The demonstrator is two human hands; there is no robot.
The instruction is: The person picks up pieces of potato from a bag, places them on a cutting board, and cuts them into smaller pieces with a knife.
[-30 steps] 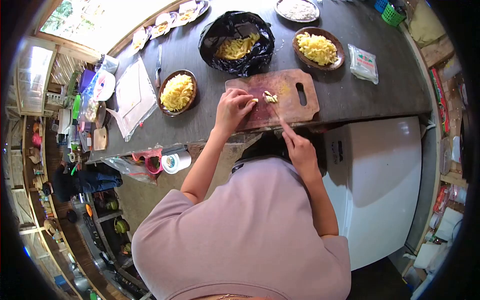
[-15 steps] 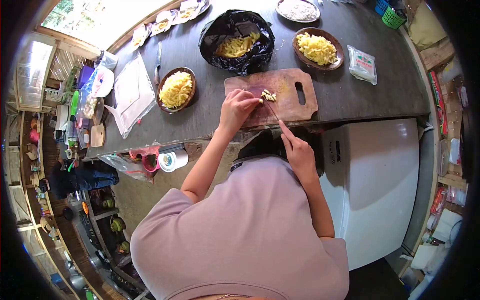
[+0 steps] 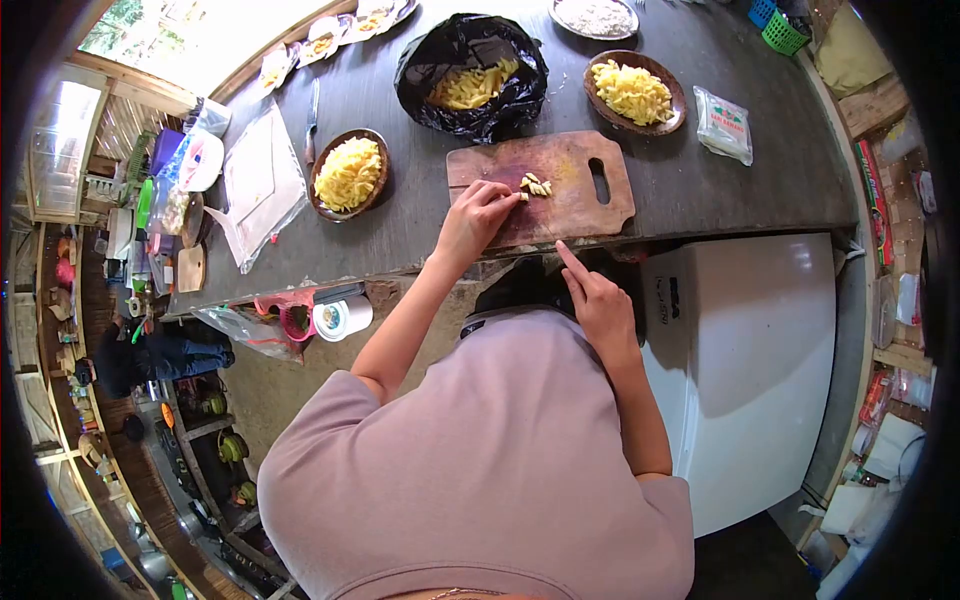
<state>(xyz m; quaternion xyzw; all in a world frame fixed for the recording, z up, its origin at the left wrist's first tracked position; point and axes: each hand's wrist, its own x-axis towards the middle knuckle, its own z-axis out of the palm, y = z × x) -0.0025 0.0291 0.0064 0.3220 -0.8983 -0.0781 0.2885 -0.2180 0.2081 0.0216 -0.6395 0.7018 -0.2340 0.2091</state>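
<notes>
My left hand (image 3: 474, 218) is closed at the left part of a wooden cutting board (image 3: 575, 215), pinching a small pale-yellow piece of food (image 3: 523, 197) at its fingertips. In my right hand (image 3: 600, 305) is a knife (image 3: 549, 232), its index finger stretched along the top and the thin blade angled toward the pinched piece. Just beyond the fingertips lies a small heap of cut pale pieces (image 3: 537, 184) on the board. Behind the board sits an open black plastic bag (image 3: 520, 112) with yellow strips (image 3: 473, 86) inside.
Brown bowls of chopped yellow pieces stand left (image 3: 348, 174) and right (image 3: 633, 94) of the bag. Another knife (image 3: 312, 120) lies near a plastic sheet (image 3: 255, 200). A white packet (image 3: 723, 125) is at right, a white freezer (image 3: 765, 330) below. A person (image 3: 150, 358) is at far left.
The knife blade has shifted slightly down beside the pinched piece, and the small heap looks a little larger. Both hands stay in nearly the same place; the whole view shifts slightly.
</notes>
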